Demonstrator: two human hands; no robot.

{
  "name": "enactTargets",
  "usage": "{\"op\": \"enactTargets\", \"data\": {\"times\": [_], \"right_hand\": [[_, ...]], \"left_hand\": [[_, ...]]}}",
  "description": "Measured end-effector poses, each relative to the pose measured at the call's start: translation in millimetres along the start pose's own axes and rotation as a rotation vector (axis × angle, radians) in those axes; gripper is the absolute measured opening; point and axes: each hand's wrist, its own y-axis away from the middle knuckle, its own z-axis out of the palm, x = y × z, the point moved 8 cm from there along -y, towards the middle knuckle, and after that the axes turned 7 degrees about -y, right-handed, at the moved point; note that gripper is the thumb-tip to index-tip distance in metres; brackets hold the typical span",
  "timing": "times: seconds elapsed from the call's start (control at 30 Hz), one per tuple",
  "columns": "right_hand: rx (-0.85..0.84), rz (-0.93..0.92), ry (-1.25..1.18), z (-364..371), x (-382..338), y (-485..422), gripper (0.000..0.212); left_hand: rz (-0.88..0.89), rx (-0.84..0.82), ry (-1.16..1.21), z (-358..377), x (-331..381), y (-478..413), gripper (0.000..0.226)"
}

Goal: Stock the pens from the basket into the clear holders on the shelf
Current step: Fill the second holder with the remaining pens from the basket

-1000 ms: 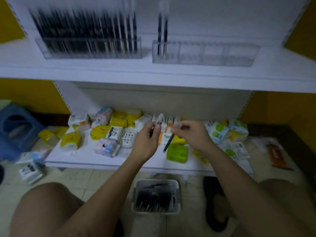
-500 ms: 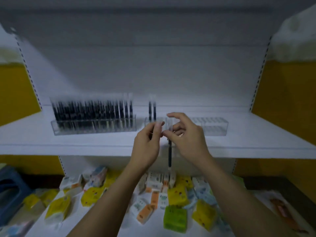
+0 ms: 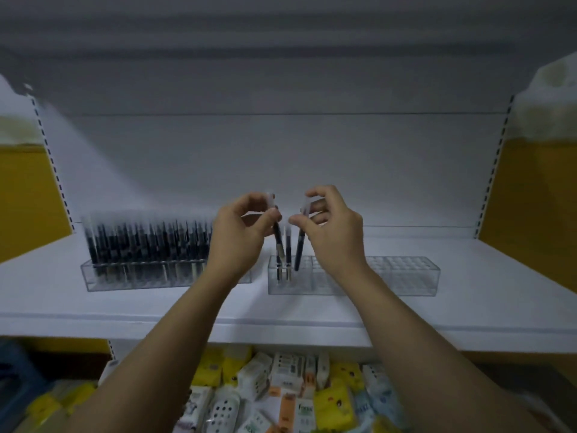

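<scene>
Two clear holders stand on the white shelf (image 3: 312, 310). The left holder (image 3: 140, 278) is packed with several dark pens. The right holder (image 3: 402, 276) is mostly bare, with one or two pens (image 3: 288, 245) standing at its left end. My left hand (image 3: 240, 237) pinches a dark pen (image 3: 277, 237) by its clear cap, its tip down in the right holder's left end. My right hand (image 3: 334, 232) pinches a second pen (image 3: 300, 245), whose tip reaches the holes just right of the standing pens. The basket is out of view.
Small packets in yellow, white and orange (image 3: 281, 395) cover the lower shelf below my arms. Yellow walls (image 3: 537, 195) flank the shelf unit. A blue object (image 3: 15, 370) sits low at the left edge.
Both hands rose from the lower shelf to the upper one and moved apart. Each now holds its own pen over the right holder, with the tips lowered into its left end.
</scene>
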Motion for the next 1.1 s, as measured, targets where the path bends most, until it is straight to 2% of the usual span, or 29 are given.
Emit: {"op": "enactTargets", "data": {"times": [0.13, 0.33, 0.47, 0.53, 0.63, 0.7, 0.8, 1.0, 1.1], "right_hand": [[0.017, -0.020, -0.016, 13, 5, -14, 0.035], [-0.009, -0.019, 0.021, 23, 17, -16, 0.036], [-0.099, 0.044, 0.036, 30, 30, -10, 0.033], [-0.192, 0.078, 0.104, 36, 38, -2, 0.034], [-0.342, 0.086, 0.310, 43, 50, 14, 0.050], [-0.421, 0.117, 0.369, 42, 54, 21, 0.063], [-0.513, 0.137, 0.406, 41, 54, 24, 0.076], [-0.539, 0.148, 0.399, 40, 51, 26, 0.079], [-0.550, 0.145, 0.403, 39, 47, 29, 0.081]], "left_hand": [[0.109, 0.038, -0.061, -5, -3, -8, 0.033], [0.190, 0.019, -0.141, 3, -13, -13, 0.032], [0.213, -0.014, -0.184, 10, -19, -19, 0.032], [0.223, -0.090, -0.274, 19, -25, -20, 0.033], [0.193, -0.120, -0.341, 25, -38, -15, 0.033], [0.197, -0.051, -0.363, 22, -38, -13, 0.035], [0.179, -0.053, -0.348, 26, -38, -11, 0.035], [0.132, 0.009, -0.327, 24, -39, -5, 0.033], [0.086, -0.035, -0.358, 27, -43, -6, 0.030]]}}
